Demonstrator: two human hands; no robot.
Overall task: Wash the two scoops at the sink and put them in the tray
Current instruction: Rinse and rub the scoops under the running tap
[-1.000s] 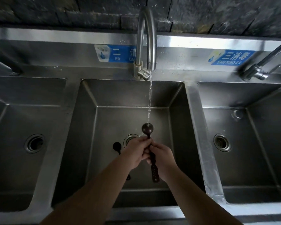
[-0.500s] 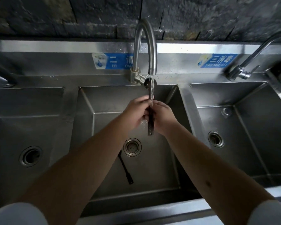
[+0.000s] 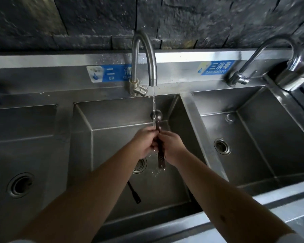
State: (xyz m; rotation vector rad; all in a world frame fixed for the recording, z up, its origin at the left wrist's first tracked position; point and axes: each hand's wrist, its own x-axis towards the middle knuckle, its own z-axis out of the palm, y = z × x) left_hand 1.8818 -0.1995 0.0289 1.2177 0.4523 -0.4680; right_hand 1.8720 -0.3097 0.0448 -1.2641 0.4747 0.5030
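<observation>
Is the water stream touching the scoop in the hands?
Touching. The head view shows the stream from the faucet running down onto the scoop.
</observation>
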